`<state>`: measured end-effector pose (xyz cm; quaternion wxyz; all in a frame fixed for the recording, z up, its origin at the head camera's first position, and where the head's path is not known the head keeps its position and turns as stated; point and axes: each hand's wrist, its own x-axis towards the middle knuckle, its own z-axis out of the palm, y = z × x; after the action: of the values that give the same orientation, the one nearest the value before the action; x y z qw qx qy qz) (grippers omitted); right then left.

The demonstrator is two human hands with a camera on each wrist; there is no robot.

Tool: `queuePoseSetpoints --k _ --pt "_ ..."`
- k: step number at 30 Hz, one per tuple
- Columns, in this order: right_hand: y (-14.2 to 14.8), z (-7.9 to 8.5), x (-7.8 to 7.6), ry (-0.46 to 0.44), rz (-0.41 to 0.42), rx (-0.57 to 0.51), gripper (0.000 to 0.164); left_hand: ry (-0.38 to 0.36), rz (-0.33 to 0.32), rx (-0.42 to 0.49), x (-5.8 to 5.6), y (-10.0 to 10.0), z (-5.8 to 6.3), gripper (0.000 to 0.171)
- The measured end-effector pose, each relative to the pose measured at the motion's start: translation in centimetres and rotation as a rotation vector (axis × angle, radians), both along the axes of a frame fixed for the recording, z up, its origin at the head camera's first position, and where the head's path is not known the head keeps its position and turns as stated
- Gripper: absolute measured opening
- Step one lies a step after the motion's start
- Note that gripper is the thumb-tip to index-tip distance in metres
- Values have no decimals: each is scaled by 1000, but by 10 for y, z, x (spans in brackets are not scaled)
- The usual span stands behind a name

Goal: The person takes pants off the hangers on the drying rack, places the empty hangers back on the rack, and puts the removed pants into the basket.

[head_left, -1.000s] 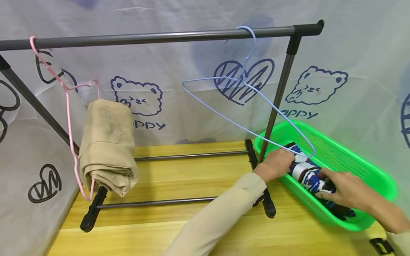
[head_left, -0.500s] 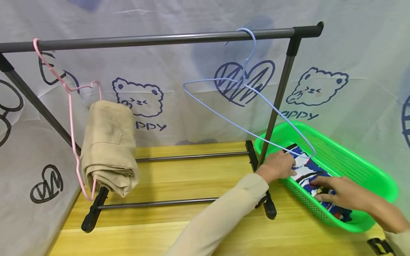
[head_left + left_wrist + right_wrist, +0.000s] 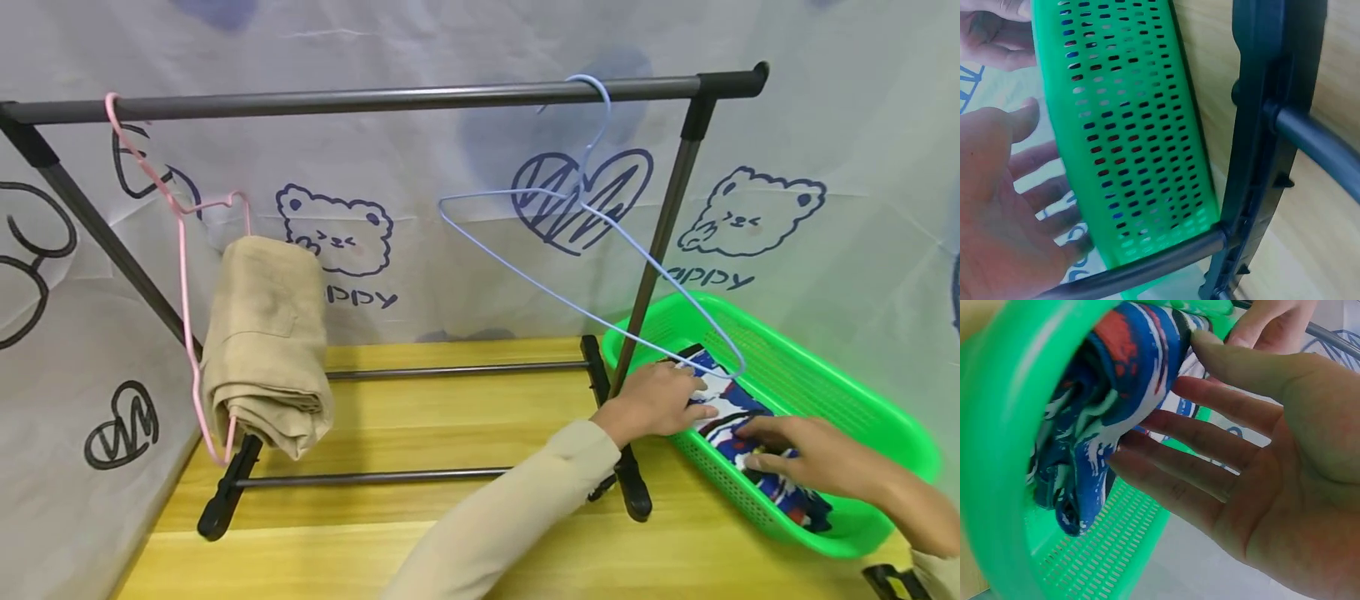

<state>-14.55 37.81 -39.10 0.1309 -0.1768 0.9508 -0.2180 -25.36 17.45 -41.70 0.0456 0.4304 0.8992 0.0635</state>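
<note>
A folded garment (image 3: 731,421) printed in blue, white, dark and red lies in the green plastic basket (image 3: 873,408); its kind cannot be told. My left hand (image 3: 654,400) is over the basket's near rim at the garment's far end, thumb held apart. In the left wrist view that hand (image 3: 1007,194) has loosely spread fingers and nothing in its palm. Fingers extended, my right hand (image 3: 821,454) rests against the garment's nearer part. The right wrist view shows straight fingertips (image 3: 1125,456) touching the cloth (image 3: 1132,369), with the thumb near its upper edge.
A dark rack with a top rail (image 3: 375,102) stands on the wooden table (image 3: 420,417). Its right foot (image 3: 633,492) is beside the basket. A blue hanger (image 3: 517,271) hangs partly over the basket. Folded beige trousers (image 3: 270,333) hang on a pink hanger (image 3: 183,275) at left.
The garment, bunched up at first, lies flatter now. My left hand has let go of its far end and spread its fingers. The right hand has stayed nearly in place.
</note>
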Motion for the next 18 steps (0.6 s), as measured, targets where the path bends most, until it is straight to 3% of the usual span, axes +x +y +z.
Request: queuePoseSetpoints --k 6,12,18 --pt "-6 8 4 75 -97 48 39 26 -63 58 7 -14 10 49" --pt "-23 16 10 236 -177 148 45 14 -113 63 24 -36 20 52" --pt "-38 20 18 335 -213 167 49 106 -145 146 38 -63 20 49"
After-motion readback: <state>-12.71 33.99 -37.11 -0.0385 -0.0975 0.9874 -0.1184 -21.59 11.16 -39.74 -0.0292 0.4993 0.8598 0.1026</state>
